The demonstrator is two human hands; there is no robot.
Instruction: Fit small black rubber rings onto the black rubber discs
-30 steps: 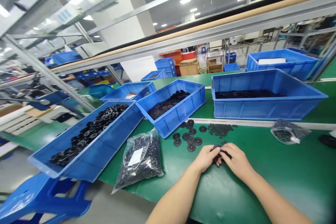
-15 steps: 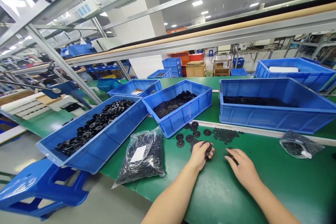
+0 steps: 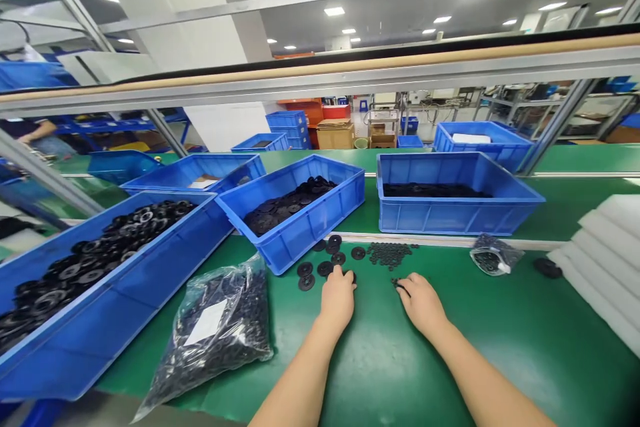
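Observation:
My left hand [image 3: 339,295] is closed, palm down, on a black disc [image 3: 353,277] that it mostly hides; only an edge shows beside the fingers. Close by lie several flat black discs [image 3: 338,258] with ribbed faces. My right hand [image 3: 423,303] has thumb and forefinger bent together at small black parts [image 3: 395,282] on the green table; their exact shape is too small to tell. Just beyond its fingertips, a patch of small black ring-like pieces [image 3: 389,253] is spread out.
Blue bins [image 3: 295,240] of black parts stand left and behind, with another bin [image 3: 460,217] at back right. A clear bag [image 3: 225,320] of black pieces lies left. To the right are a small bag [image 3: 494,255], a black disc [image 3: 548,267] and white foam sheets [image 3: 600,267].
The view has swung to the right, bringing the foam stack into sight. My left hand has turned palm down with the disc. My right thumb and forefinger have closed at small black parts.

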